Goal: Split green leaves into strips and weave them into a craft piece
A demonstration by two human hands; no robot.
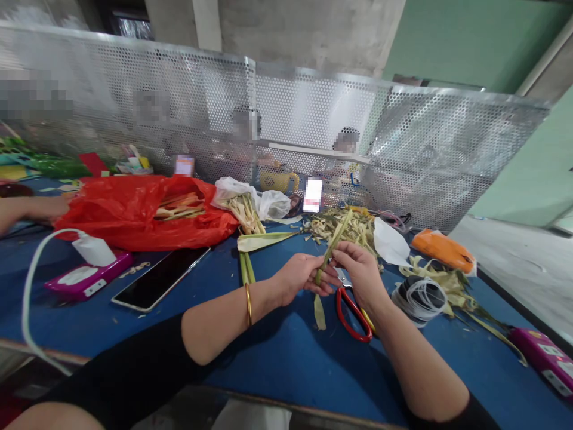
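A long, narrow green strip of plant leaf or husk [339, 235] stands upright between both hands. My left hand [301, 276] grips its lower part, palm turned partly up, with a gold bangle [248, 303] at the wrist. From the right side, my right hand [358, 266] pinches the same strip a little higher. Scissors with red handles [342, 319] lie on the table just below the right hand, their blades partly covered by it. A short pale leaf piece [319, 313] is under the left fingers. Dry leaf scraps [320, 227] are heaped behind the hands.
On the left are a red plastic bag [111, 209] of husk strips, a phone [161, 280] and a purple device [80, 283] with a white cable. A wire spool [421, 298] and orange packet [443, 249] lie right. A perforated metal screen [308, 107] borders the back. Another person's arm [36, 210] reaches in.
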